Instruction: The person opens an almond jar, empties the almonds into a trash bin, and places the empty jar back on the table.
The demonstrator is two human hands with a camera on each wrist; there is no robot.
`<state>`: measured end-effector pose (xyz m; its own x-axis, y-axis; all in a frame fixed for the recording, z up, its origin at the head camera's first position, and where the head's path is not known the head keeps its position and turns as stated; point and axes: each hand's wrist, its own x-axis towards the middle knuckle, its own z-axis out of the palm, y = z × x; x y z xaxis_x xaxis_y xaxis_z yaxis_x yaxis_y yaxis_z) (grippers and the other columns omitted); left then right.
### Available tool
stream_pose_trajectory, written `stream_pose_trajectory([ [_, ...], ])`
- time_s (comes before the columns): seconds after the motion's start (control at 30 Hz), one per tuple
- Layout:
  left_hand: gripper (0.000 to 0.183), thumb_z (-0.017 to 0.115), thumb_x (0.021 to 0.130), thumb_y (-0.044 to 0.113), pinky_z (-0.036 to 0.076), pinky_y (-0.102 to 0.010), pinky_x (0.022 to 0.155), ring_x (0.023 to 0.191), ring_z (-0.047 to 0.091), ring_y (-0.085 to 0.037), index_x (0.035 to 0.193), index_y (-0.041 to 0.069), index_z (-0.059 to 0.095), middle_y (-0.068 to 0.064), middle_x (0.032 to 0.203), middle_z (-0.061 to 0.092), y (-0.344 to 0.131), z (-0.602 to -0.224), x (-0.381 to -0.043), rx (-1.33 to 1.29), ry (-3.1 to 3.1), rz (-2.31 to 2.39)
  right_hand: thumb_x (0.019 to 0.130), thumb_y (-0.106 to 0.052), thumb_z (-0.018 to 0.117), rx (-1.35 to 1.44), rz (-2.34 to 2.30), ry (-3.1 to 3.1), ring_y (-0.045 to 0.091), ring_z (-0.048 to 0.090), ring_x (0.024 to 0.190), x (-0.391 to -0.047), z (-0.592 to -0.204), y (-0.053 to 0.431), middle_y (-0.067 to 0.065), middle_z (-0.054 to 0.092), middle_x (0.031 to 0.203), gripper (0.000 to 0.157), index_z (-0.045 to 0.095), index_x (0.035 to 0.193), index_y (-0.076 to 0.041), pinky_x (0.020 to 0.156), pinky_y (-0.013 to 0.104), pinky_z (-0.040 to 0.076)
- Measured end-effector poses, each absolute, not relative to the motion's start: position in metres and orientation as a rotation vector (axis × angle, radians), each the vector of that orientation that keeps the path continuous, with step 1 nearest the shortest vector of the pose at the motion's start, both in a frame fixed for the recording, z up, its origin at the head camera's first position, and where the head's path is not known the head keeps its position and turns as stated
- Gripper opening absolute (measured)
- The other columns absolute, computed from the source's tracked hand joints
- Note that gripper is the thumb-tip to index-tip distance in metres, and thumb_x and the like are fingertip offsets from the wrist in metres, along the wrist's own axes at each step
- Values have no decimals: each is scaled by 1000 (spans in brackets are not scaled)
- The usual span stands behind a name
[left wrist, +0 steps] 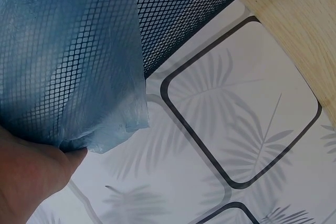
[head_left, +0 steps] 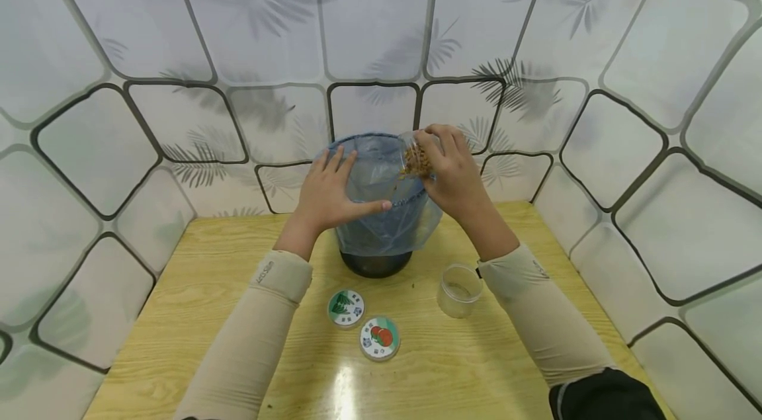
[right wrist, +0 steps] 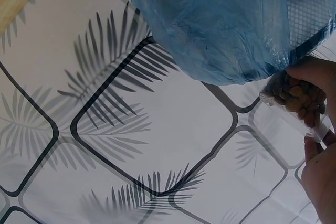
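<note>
A black mesh bin [head_left: 376, 265], lined with a translucent blue plastic bag [head_left: 381, 231] folded over its rim, stands upright at the back of the table. My left hand [head_left: 324, 198] rests on the bin's left rim, fingers spread and straight, thumb stretched along the near edge. Over the right side of the opening, my right hand [head_left: 455, 172] grips a clear plastic jar [head_left: 411, 145]. That jar is tipped toward the bin, and small brown pellets [right wrist: 296, 98] lie inside it. A few bits are falling from its mouth into the bag.
A second clear jar [head_left: 460, 294] stands on the table [head_left: 476, 367] near my right wrist. Two round lids, one with a green vegetable picture [head_left: 345, 307] and one with tomatoes [head_left: 380, 338], lie in front of the bin. Patterned walls [head_left: 381, 30] enclose the table's back and sides.
</note>
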<state>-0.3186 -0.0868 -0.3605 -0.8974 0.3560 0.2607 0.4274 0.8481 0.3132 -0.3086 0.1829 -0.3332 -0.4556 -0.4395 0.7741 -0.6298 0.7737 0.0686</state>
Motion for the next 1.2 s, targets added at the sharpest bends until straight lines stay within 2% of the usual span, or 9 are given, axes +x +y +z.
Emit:
stream_pose_trajectory([
  [0.5,141,36,68,110,9,-59,135,166,6,-44,172,15,21,-17,178,13,-87,-361,-320,-604,-2842,-526,80,13,80,809,276,-2109,44,48,135,-311,-336,181,25,52,142,73,54,147,-3,112,54,48],
  [0.67,140,41,69,109,9,-59,135,166,6,-44,171,14,22,-18,178,14,-88,-362,-320,-606,-2835,-534,82,21,67,823,290,-2095,45,48,134,-311,-337,181,26,52,142,69,56,146,-3,110,54,48],
  [0.83,139,44,70,107,9,-60,135,166,7,-45,171,14,22,-18,178,14,-88,-362,-319,-606,-2831,-541,87,20,64,827,300,-2090,45,48,134,-311,-336,180,26,52,141,64,56,145,-3,111,54,47],
  [1.0,141,41,68,109,10,-61,134,165,7,-45,171,14,23,-18,178,14,-88,-362,-320,-611,-2822,-554,82,23,58,820,304,-2087,45,48,134,-311,-336,179,26,52,141,68,57,145,-3,113,54,47],
  [1.2,141,40,68,110,10,-61,134,166,7,-45,171,15,23,-17,178,14,-88,-362,-320,-606,-2827,-561,89,20,59,824,290,-2089,46,48,133,-311,-337,178,26,53,140,60,57,144,-2,114,54,46],
])
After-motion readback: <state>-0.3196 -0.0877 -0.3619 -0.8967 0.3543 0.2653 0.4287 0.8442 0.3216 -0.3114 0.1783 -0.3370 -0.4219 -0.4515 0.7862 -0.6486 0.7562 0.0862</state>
